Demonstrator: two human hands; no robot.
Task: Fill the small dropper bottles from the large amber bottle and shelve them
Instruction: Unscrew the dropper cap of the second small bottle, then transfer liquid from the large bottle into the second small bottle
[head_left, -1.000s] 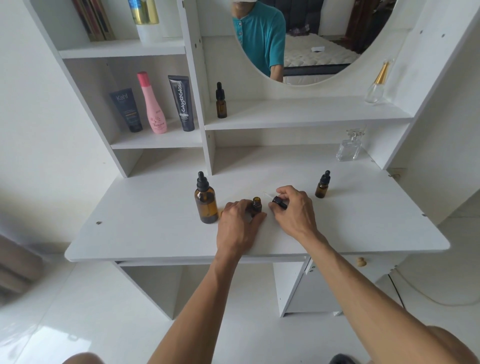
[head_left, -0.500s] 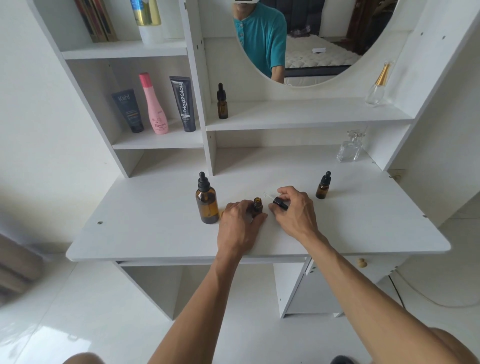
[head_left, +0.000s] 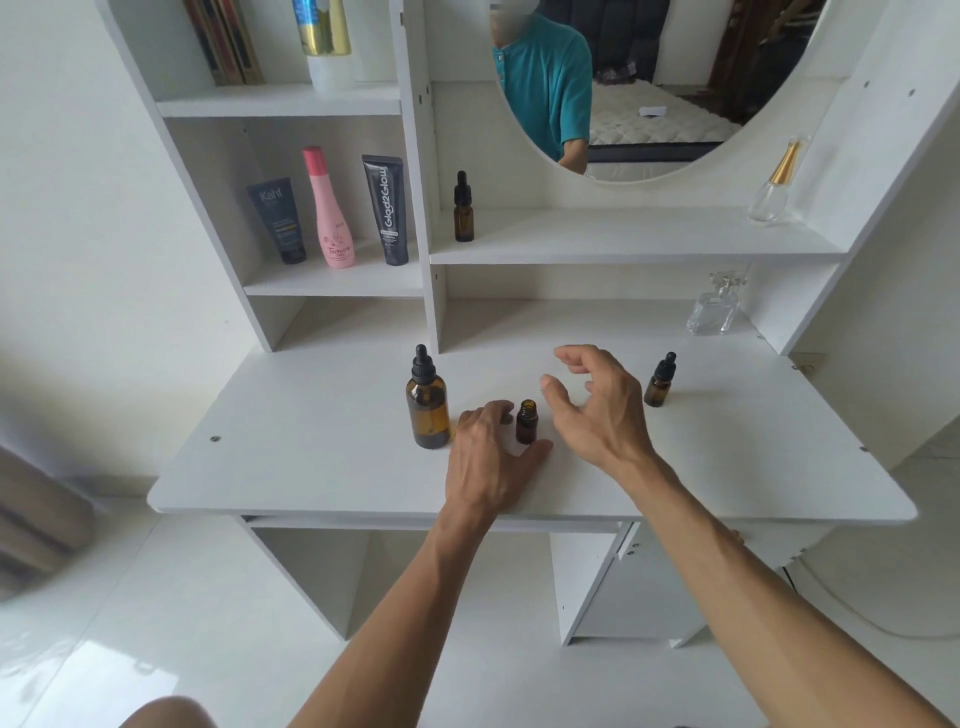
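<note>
Hands come first, at the near edge of the white desk (head_left: 311, 467). The left hand (head_left: 491, 457) curls finger and thumb round the foot of a small uncapped dropper bottle (head_left: 526, 422), which stands upright, mouth up; whether it holds any liquid cannot be told. The right hand (head_left: 597, 405) hovers just beside it, fingers loosely spread, holding nothing. Left of them stands the large amber bottle (head_left: 428, 402), upright, black dropper cap on, its contents unclear through the dark glass. Right of the hands stands a capped small bottle (head_left: 660, 382), upright. Farther back, on the shelf (head_left: 623, 239), another capped dropper bottle (head_left: 463, 208) stands upright.
</note>
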